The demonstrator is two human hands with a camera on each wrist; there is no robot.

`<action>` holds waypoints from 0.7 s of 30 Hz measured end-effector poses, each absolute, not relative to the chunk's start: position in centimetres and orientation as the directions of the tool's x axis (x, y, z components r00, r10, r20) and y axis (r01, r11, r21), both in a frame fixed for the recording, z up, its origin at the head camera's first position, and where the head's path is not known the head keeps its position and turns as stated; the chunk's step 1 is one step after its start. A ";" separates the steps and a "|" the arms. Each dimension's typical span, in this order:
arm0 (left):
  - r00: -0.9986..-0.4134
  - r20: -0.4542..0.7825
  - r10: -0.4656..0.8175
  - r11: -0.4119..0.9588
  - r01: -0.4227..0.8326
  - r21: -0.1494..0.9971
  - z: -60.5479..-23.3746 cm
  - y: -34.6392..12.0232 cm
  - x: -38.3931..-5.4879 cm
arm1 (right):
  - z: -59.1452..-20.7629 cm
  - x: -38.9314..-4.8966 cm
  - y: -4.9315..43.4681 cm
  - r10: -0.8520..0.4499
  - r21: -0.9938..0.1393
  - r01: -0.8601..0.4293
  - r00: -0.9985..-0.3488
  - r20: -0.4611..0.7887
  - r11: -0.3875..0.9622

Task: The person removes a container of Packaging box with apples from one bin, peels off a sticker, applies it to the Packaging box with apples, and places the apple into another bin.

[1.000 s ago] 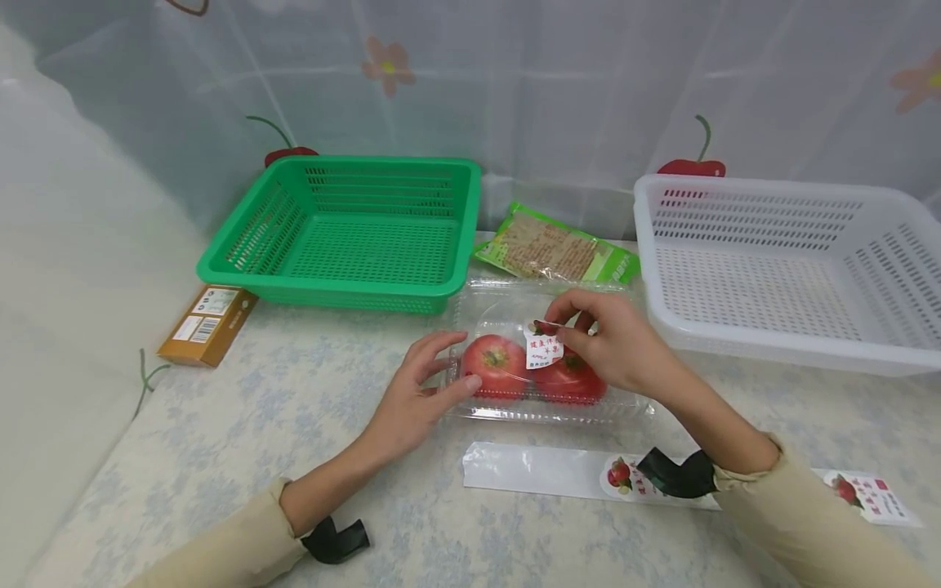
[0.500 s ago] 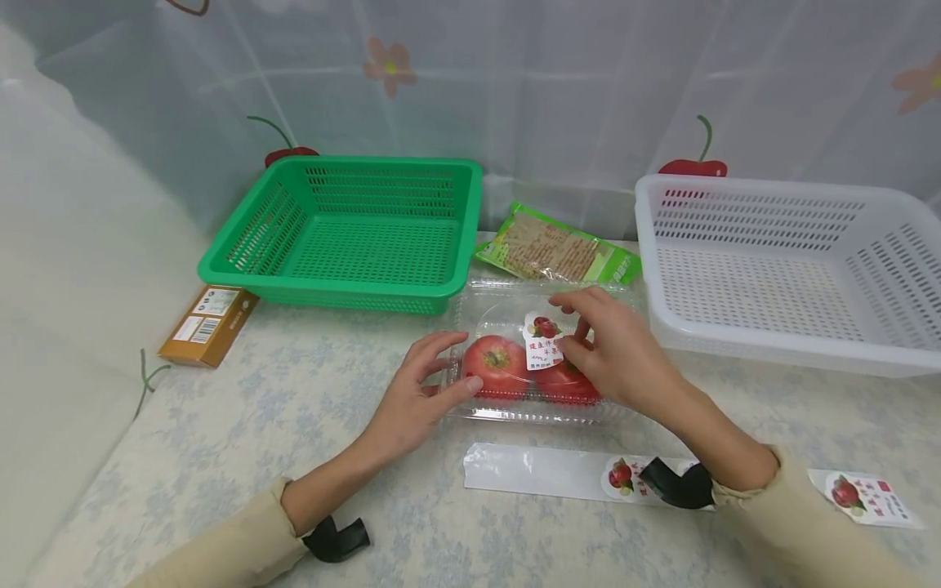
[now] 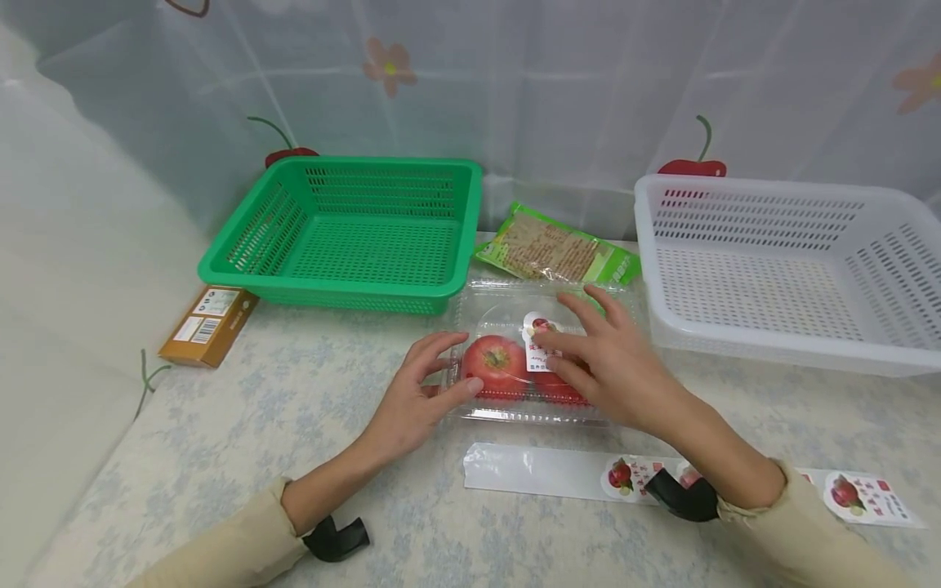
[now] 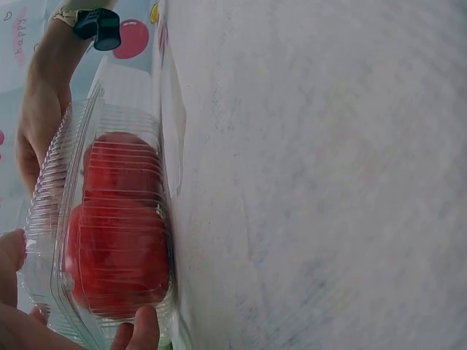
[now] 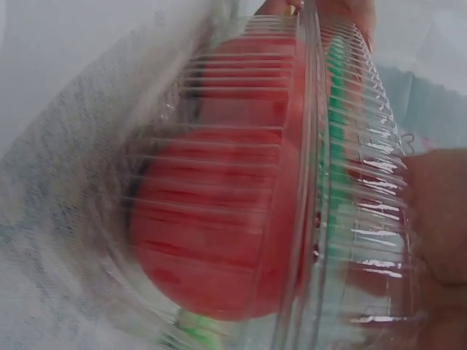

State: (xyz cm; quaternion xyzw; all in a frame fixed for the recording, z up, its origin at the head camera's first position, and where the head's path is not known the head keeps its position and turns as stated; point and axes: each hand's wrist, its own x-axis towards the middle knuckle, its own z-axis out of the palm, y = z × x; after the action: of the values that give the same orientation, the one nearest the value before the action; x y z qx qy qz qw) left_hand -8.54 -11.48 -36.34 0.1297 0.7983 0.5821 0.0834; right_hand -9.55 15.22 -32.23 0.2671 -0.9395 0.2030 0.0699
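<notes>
A clear plastic clamshell container (image 3: 503,304) with two red apples (image 3: 492,367) lies lidded on the cloth in the head view. My left hand (image 3: 412,400) grips its left end, thumb at the front and fingers further back. On the lid sits a white label (image 3: 540,363) printed with red fruit and characters. The right hand (image 3: 617,367) rests on that label, index fingertip and thumb touching it, other fingers spread. The left wrist view shows the container's ribbed side, an apple (image 4: 120,255) behind it, and left fingertips (image 4: 146,328) against it.
A green basket (image 3: 338,287) stands back left, a white basket (image 3: 794,343) back right. Between them lies a green-edged packet (image 3: 551,245). A brown box (image 3: 209,327) is at far left. In front lies a strip of labels (image 3: 529,469), partly under the right forearm.
The right hand has let go of the label's upper edge and now presses with extended fingers on the label, which lies flat on the lid. The left hand stays in place.
</notes>
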 end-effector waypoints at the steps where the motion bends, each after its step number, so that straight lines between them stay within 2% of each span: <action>1: -0.953 0.016 0.304 0.290 0.108 0.951 -36.3 -11.5 -8.5 | -32.3 -9.6 15.2 -0.486 -0.316 -0.539 -0.842 0.235 0.781; 5: -0.953 0.007 0.302 0.295 0.100 0.950 -36.3 -11.5 -8.5 | -32.2 -9.7 15.0 -0.489 -0.219 -0.512 -0.859 0.152 0.831; 9: -0.954 0.002 0.301 0.294 0.095 0.951 -36.3 -11.4 -8.6 | -32.0 -9.8 14.9 -0.442 -0.172 -0.442 -0.896 0.040 0.880; 12: -0.954 0.004 0.299 0.292 0.095 0.952 -36.3 -11.4 -8.6 | -32.1 -9.9 14.9 -0.421 -0.151 -0.416 -0.907 0.001 0.897; 16: -0.954 0.011 0.298 0.283 0.100 0.954 -36.4 -11.4 -8.7 | -32.4 -10.0 15.0 -0.414 -0.146 -0.414 -0.910 0.033 0.899; 21: -0.952 0.013 0.306 0.276 0.102 0.956 -36.5 -11.4 -8.7 | -32.9 -9.9 15.3 -0.393 -0.246 -0.426 -0.903 0.173 0.871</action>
State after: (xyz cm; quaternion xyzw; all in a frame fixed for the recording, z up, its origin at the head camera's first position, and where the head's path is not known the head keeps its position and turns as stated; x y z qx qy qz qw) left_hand -8.71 -11.40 -36.45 0.1284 0.7940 0.5878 0.0869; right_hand -9.94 15.31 -32.94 0.2122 -0.9653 0.1403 0.0590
